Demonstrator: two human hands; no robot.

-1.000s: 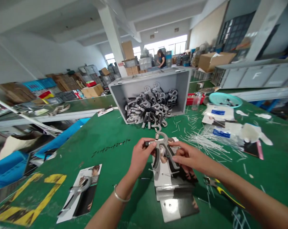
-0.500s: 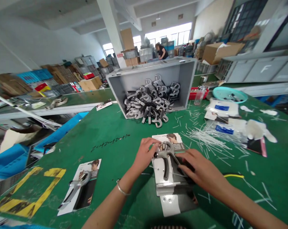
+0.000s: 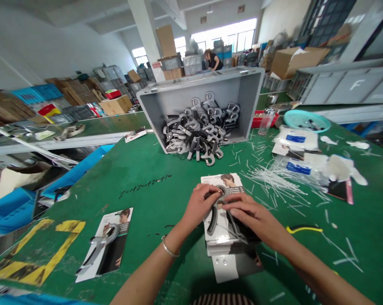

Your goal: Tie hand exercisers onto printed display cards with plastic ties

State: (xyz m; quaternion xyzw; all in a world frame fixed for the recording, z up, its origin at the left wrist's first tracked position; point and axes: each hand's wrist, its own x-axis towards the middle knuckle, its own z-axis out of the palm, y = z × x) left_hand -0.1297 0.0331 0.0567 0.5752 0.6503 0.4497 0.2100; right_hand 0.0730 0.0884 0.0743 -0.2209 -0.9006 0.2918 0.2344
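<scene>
A grey and black hand grip strengthener [image 3: 213,221] lies on a stack of printed backing cards [image 3: 220,241] in front of me. My left hand [image 3: 201,204] pinches it at its rounded spring end, thumb and fingers closed there. From the other side my right hand [image 3: 251,214] has its fingers closed on the same upper part, close to the left fingertips. The fingers partly hide the spring end. A thin pale strand runs near the lower handle. Off to the left, another hand grip strengthener [image 3: 99,248] rests on its own card [image 3: 115,245].
A grey crate [image 3: 250,101] lying on its side holds a heap of hand grip strengtheners. White zip ties [image 3: 274,180] are scattered to the right, near yellow-handled pliers [image 3: 304,228]. Plastic bags [image 3: 296,140], a glove [image 3: 339,167] and a turquoise basin [image 3: 306,120] stand farther right.
My right hand has moved left and up from the handle to the spring end. My left fingers have shifted right over that end, and the hand grip strengthener has turned slightly on the card.
</scene>
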